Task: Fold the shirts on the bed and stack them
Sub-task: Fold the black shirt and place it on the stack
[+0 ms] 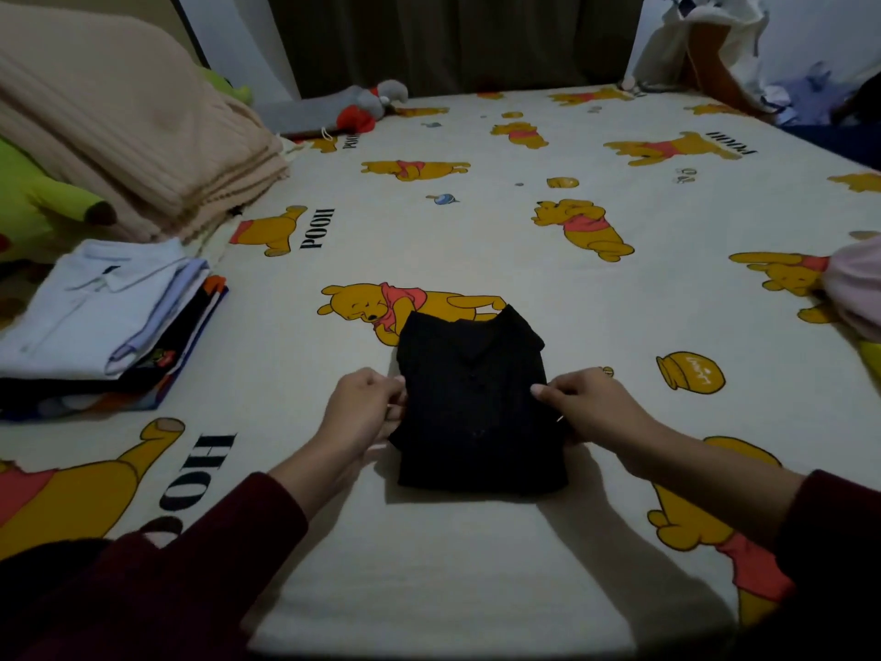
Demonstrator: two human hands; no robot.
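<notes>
A black collared shirt lies folded into a compact rectangle in the middle of the bed, collar pointing away from me. My left hand pinches its left edge. Its right edge is pinched by my right hand, thumb on top of the cloth. To the left sits a stack of folded shirts, a pale blue collared one on top and dark and orange ones beneath.
A folded beige ribbed blanket and green plush toys fill the left side. A grey and red plush lies at the far edge. Pink cloth pokes in at the right. Another person's arm shows at the back right.
</notes>
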